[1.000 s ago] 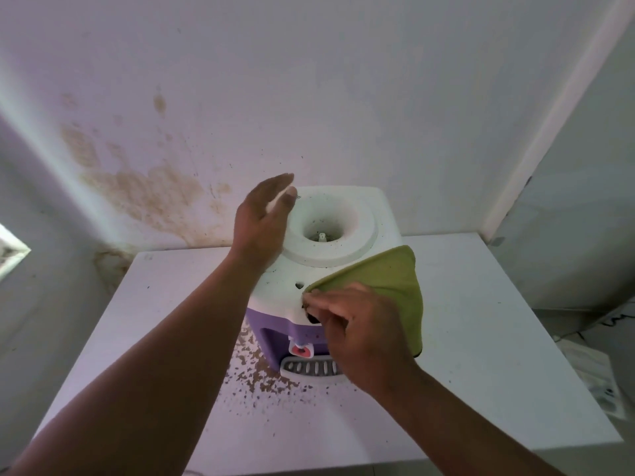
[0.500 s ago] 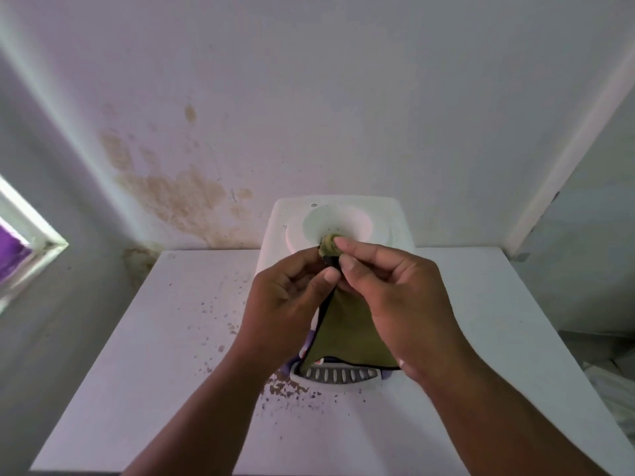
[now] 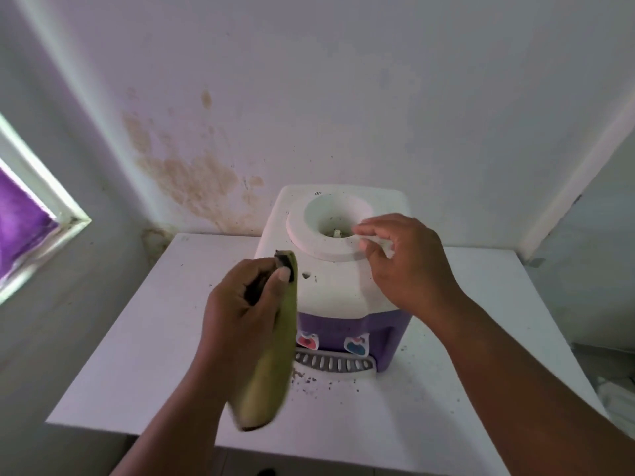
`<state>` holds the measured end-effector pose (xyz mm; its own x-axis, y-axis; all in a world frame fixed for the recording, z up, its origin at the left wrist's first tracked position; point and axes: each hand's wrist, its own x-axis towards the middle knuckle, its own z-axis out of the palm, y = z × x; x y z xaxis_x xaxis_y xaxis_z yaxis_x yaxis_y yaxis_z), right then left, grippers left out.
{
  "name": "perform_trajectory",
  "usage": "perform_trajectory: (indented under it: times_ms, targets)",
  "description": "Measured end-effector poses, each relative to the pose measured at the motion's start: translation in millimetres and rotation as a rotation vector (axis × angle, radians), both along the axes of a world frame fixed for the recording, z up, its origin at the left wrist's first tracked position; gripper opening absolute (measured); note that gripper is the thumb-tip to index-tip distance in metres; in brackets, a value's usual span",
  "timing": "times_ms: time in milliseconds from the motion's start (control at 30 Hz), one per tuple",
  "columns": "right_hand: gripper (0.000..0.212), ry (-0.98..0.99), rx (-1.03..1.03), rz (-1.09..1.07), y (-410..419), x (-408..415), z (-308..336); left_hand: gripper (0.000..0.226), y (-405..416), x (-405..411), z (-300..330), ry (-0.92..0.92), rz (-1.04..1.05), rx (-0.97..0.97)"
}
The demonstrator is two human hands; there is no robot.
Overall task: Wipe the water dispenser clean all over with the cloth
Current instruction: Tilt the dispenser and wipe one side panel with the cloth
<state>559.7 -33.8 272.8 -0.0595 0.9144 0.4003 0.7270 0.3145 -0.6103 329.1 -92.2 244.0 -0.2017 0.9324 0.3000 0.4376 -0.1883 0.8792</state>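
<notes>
The left hand (image 3: 247, 314) is nearest, raised above the front left of the white worktop (image 3: 137, 355). Its fingers (image 3: 283, 274) are curled and the thumb pinches the top of the green cloth (image 3: 275, 359), which hangs down from the grip in a long folded strip, its lower end blurred over the worktop's front edge. A dark hem of the cloth shows just above the thumb.

Right of those fingers and a little farther off stands the dispenser (image 3: 340, 286), white on top and purple below, with a red tap (image 3: 308, 341) and a blue tap (image 3: 356, 347) on its front and a grey drip grille (image 3: 335, 364) beneath them. Dark crumbs (image 3: 309, 379) lie scattered on the worktop just in front of the grille.

The right hand (image 3: 409, 266) is over the dispenser's top right, holding nothing. Its fingers (image 3: 369, 231) are loosely bent, their tips at the rim of the round white collar (image 3: 309, 235) around the bottle well; whether they touch it cannot be told.

Beyond the dispenser, the wall (image 3: 378, 97) carries brown stains (image 3: 192, 176) to the left, past the left fingers. A window frame (image 3: 51, 201) sits at the far left.
</notes>
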Motion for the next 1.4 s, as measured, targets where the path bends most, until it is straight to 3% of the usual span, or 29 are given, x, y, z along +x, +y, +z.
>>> perform_trajectory:
  times_ms: [67,167,200,300,533,667,867,1067,1267,1400]
  targets:
    - [0.029,-0.137,0.012,0.037,19,-1,-2,0.01,7,4,0,0.049,0.124,0.024]
    - [0.033,-0.301,-0.081,0.093,43,-4,-8,0.018,24,11,1,-0.147,0.157,-0.009]
    - [0.032,-0.321,-0.112,0.11,48,-3,-11,0.02,28,12,2,-0.113,0.144,-0.015]
    - [0.029,-0.269,-0.148,0.133,57,0,-19,0.023,36,17,3,0.294,0.163,0.0]
    - [0.029,-0.255,-0.173,0.134,65,1,-24,0.026,26,29,1,0.606,-0.075,0.069]
    - [0.026,-0.222,-0.169,0.139,64,1,-23,0.021,36,24,10,0.498,0.086,0.092]
    - [0.024,-0.169,-0.148,0.144,65,1,-27,0.019,29,32,6,0.573,-0.144,0.078]
    - [0.023,-0.184,-0.152,0.149,70,0,-28,0.019,43,42,12,0.519,0.05,0.079]
    - [0.024,-0.18,-0.153,0.148,69,0,-26,0.019,28,55,7,0.593,-0.197,0.113]
    - [0.025,-0.188,-0.17,0.159,68,0,-25,0.019,36,53,6,0.535,0.006,0.064]
